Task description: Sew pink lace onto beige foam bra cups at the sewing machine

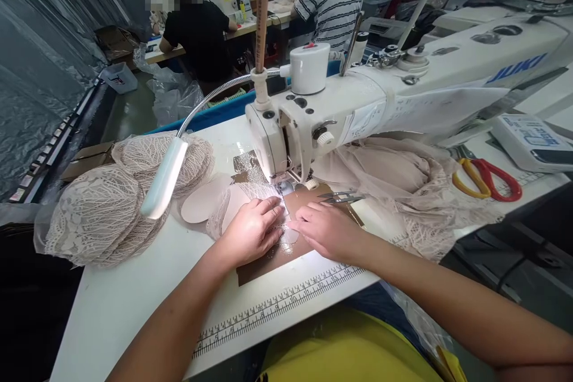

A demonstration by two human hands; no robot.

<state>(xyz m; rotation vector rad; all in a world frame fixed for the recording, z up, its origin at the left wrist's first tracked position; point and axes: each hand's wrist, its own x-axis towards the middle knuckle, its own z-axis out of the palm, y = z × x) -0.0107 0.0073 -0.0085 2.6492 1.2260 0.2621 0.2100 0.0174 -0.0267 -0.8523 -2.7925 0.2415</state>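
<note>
Beige lace fabric with a smooth cup piece (235,206) lies under the needle area of a white sewing machine (277,131). My left hand (255,230) rests on the lace, fingers together and pressing it down just in front of the presser foot. Close by on the right, my right hand (324,230) has its fingers bent, with thumb and index at the fabric's edge and small dark snips (342,197) beside or in its curled fingers; the exact hold is hidden. Both hands are over a brown plate (255,271) on the white table (134,316).
Stacked lace cups (98,215) sit at left, near a lamp head (165,179). At right are a beige fabric heap (394,170), scissors with yellow and red handles (499,181) and a control box (532,140). A printed ruler (277,304) follows the front edge. Two people sit beyond.
</note>
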